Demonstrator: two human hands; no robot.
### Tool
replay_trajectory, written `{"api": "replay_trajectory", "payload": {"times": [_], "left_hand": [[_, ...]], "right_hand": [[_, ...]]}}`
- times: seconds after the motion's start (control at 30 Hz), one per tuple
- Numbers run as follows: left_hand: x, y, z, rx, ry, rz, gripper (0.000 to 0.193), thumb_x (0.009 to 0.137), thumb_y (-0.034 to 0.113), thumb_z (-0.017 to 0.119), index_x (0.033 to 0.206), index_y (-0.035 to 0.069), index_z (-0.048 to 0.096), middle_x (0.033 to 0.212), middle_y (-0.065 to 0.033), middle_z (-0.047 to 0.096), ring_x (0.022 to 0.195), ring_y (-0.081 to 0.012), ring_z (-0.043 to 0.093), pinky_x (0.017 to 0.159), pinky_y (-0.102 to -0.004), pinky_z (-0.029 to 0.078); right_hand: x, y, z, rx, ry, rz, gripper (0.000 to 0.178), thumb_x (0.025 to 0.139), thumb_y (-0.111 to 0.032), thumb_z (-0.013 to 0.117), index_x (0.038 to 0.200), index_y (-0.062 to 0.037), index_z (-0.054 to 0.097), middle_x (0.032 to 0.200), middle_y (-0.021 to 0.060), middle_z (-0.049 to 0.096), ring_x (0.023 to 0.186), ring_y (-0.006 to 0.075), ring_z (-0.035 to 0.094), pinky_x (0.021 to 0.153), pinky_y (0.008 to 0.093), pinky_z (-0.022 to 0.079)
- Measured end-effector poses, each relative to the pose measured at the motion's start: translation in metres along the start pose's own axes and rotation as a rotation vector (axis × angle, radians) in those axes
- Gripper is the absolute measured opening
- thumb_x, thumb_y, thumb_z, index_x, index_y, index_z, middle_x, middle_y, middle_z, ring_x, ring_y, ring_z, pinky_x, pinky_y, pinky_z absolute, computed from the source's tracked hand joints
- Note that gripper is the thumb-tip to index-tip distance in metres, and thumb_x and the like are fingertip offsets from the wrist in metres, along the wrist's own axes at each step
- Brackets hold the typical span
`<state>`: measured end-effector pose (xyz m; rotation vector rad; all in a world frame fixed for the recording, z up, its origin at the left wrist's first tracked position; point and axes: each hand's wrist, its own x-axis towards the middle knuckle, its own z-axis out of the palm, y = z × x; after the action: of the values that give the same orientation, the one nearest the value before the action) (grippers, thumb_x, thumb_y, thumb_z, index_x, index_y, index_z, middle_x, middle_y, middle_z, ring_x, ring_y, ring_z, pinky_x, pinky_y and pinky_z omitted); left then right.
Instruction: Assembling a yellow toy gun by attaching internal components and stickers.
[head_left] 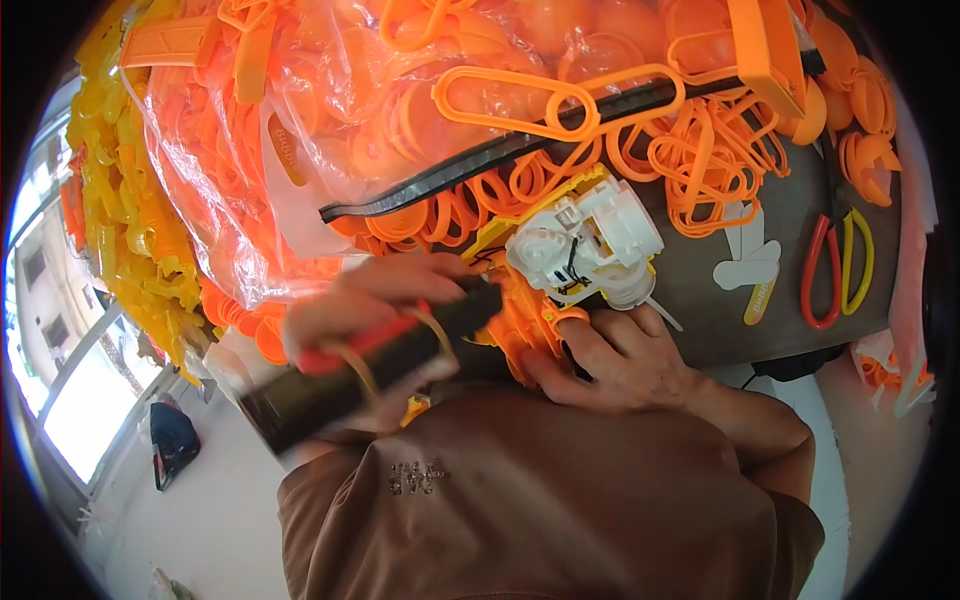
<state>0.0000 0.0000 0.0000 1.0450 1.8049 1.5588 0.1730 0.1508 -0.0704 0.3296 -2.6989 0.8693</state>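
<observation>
My left hand is wrapped round a long black and red tool with tan bands round it. Motion blurs both, and I cannot make out the tool's exact kind. The tool's dark end reaches to an orange plastic housing. My right hand grips that housing from the right, fingers bent over its near edge. A white plastic mechanism with thin dark wires sits at the far end of the housing, over a yellow edge. Part of the housing is hidden by my hands.
A clear bag of orange parts fills the far side, a black strip across it. Orange loops lie loose beside it. Scissors with red and yellow handles and white labels lie right; yellow parts are heaped left.
</observation>
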Motion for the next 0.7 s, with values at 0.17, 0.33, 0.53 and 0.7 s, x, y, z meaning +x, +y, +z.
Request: {"api": "replay_trajectory", "payload": {"times": [0.17, 0.33, 0.53, 0.7], "left_hand": [[0.000, -0.008, -0.001, 0.042, 0.320, -0.253, 0.042, 0.083, 0.020, 0.061, 0.111, -0.007, 0.045, 0.094, -0.0220, 0.057, 0.065, -0.0217, 0.060, 0.044, -0.0280, 0.048], [-0.005, -0.012, 0.000, 0.077, 0.405, -0.250, 0.038, 0.084, 0.015, 0.058, 0.111, -0.009, 0.045, 0.098, -0.0237, 0.057, 0.065, -0.0219, 0.060, 0.042, -0.0267, 0.047], [-0.011, -0.017, -0.001, 0.033, 0.433, -0.214, 0.035, 0.086, 0.014, 0.057, 0.112, -0.007, 0.046, 0.101, -0.0240, 0.057, 0.067, -0.0219, 0.060, 0.041, -0.0255, 0.045], [-0.008, -0.017, 0.006, 0.031, 0.434, -0.202, 0.033, 0.086, 0.013, 0.056, 0.113, -0.005, 0.046, 0.100, -0.0227, 0.058, 0.064, -0.0209, 0.060, 0.040, -0.0247, 0.043]], "right_hand": [[0.000, 0.003, 0.002, -0.025, 0.015, -0.014, 0.038, 0.070, -0.022, 0.064, 0.107, -0.0254, 0.059, 0.097, 0.0072, 0.053, 0.076, 0.0189, 0.051, 0.066, 0.0330, 0.041], [0.002, 0.002, 0.003, 0.034, 0.029, 0.002, 0.036, 0.070, -0.020, 0.065, 0.106, -0.0237, 0.059, 0.096, 0.0076, 0.054, 0.075, 0.0183, 0.051, 0.065, 0.0325, 0.042], [0.002, 0.002, 0.002, 0.065, 0.012, 0.010, 0.036, 0.071, -0.020, 0.065, 0.106, -0.0230, 0.060, 0.097, 0.0083, 0.054, 0.074, 0.0183, 0.051, 0.066, 0.0328, 0.042], [0.001, 0.001, 0.002, 0.065, 0.024, 0.015, 0.035, 0.071, -0.020, 0.065, 0.105, -0.0230, 0.060, 0.099, 0.0090, 0.054, 0.074, 0.0182, 0.051, 0.066, 0.0330, 0.042]]}}
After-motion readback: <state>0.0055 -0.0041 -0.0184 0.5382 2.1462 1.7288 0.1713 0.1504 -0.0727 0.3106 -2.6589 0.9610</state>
